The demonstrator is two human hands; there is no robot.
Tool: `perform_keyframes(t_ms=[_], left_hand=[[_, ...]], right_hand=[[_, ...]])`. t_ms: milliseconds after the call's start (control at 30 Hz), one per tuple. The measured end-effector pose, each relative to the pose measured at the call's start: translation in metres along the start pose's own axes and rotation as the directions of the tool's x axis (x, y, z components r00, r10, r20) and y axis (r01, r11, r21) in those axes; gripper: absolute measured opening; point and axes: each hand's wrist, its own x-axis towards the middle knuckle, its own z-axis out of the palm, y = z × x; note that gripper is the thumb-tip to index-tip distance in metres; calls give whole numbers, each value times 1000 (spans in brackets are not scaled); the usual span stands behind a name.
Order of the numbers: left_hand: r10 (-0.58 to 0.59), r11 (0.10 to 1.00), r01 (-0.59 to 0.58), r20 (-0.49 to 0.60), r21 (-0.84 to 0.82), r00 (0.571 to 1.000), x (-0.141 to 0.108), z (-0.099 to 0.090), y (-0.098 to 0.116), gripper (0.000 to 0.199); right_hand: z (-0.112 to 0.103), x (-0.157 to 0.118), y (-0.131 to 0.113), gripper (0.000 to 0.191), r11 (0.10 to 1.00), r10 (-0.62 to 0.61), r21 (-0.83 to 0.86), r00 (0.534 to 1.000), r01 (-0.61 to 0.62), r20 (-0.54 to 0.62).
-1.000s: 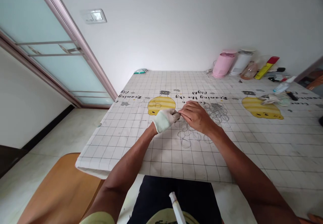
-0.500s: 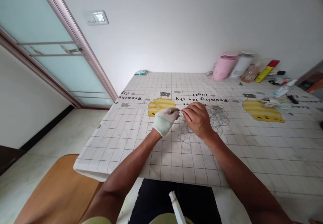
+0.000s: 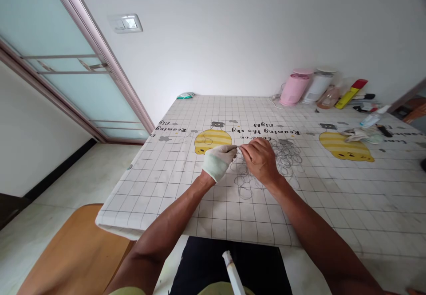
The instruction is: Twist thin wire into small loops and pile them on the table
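My left hand, in a pale glove with bare wrist, is closed in a pinch over the table. Bare and also pinching, my right hand is just beside it, fingertips nearly touching the left ones. What lies between the fingertips is too small to make out. Thin dark wire-like rings lie in a loose heap beneath and to the right of my right hand, with more rings scattered nearer the front edge. A few faint rings rest on the yellow printed figure left of the hands.
A checked cloth covers the table. At the back right stand a pink device, a white one, a bottle and a yellow-red box. A crumpled cloth lies at right, a small packet at back left.
Both hands remain pinched close together. My right hand has shifted slightly down and left, and its fingers have changed position a little.
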Motion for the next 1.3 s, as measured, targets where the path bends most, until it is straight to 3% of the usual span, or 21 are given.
perform_keyframes(t_ms=[100, 267, 533, 633, 733, 800, 933, 1100, 1300], left_hand=[[-24, 999, 24, 12, -27, 1000, -1, 0, 0, 23], [52, 997, -55, 51, 59, 997, -4, 0, 3, 29], [80, 994, -84, 58, 66, 995, 0, 8, -6, 27], [28, 1000, -28, 51, -11, 998, 1, 9, -4, 28], [-52, 990, 53, 13, -130, 999, 1, 6, 0, 26], [-76, 986, 71, -30, -154, 997, 1, 4, 0, 24], [-14, 1000, 13, -76, -11, 997, 2, 5, -5, 24], [104, 982, -84, -115, 167, 988, -1, 8, -8, 27], [141, 960, -127, -40, 250, 989, -4, 9, -5, 29]], right_hand=[[-1, 1, 1, 22, 1000, -12, -10, 1000, 13, 21], [-2, 3, -1, 28, 999, -28, -36, 999, 29, 33], [7, 7, -2, 35, 997, -74, -29, 995, 76, 68], [6, 12, 4, 31, 994, -113, 6, 987, 113, 115], [-3, 17, 10, 11, 994, -101, 53, 985, 94, 139], [-12, 19, 13, 25, 995, -55, 92, 989, 42, 136], [-19, 20, 12, 29, 991, -9, 137, 991, -10, 133], [-13, 19, 10, 20, 993, -88, 87, 985, 76, 150], [-14, 17, 15, 28, 982, -149, 141, 972, 124, 184]])
